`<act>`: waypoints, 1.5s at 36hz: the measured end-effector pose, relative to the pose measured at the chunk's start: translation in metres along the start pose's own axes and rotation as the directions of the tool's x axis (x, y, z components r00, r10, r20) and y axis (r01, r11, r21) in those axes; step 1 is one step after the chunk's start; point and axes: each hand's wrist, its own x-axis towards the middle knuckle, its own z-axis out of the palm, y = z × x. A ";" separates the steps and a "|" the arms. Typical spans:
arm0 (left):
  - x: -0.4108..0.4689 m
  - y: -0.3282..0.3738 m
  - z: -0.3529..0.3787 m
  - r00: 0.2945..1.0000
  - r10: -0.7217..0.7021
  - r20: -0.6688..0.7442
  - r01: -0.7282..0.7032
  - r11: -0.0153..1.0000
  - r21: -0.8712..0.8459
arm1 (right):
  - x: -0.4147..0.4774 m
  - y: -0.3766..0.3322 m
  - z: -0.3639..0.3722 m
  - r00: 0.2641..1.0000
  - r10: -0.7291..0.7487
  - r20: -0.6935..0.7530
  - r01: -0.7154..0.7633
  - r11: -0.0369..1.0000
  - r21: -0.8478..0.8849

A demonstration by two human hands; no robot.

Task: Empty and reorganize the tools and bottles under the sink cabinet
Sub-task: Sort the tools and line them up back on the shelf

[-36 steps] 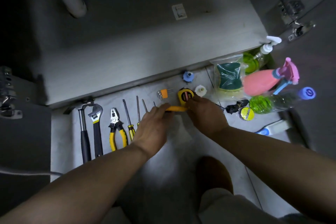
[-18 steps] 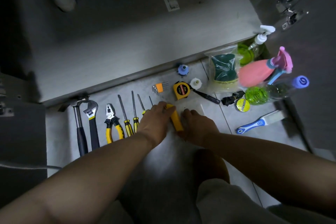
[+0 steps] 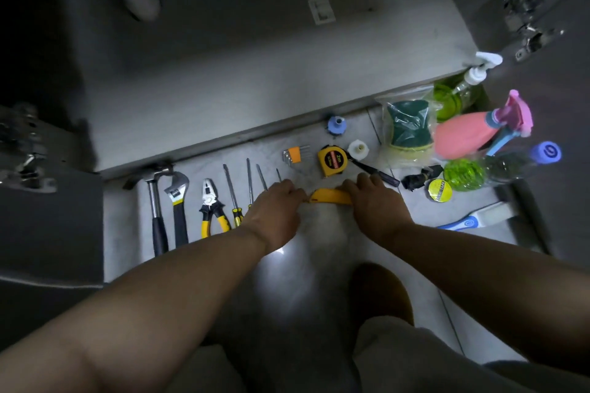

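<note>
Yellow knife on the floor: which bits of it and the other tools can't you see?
Head view:
- Yellow knife: both ends, under the left hand and right hand; grip hidden too.
- Screwdrivers: most handles, behind the left hand.
- Black-handled tool: front end, behind the tape measure.
- Tape roll: label too small to read.

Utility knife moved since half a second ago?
Yes: the yellow utility knife swung from pointing toward the tape measure to lying crosswise just below it.

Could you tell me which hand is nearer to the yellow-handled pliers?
Left. The left hand lies right of the pliers; the right hand is farther right, beyond the yellow knife.
</note>
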 end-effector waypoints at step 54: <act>-0.154 -0.084 -0.093 0.672 -0.709 0.214 0.730 0.585 -0.354 | -0.014 -0.208 -0.140 0.828 -0.443 0.344 0.389 0.895 0.217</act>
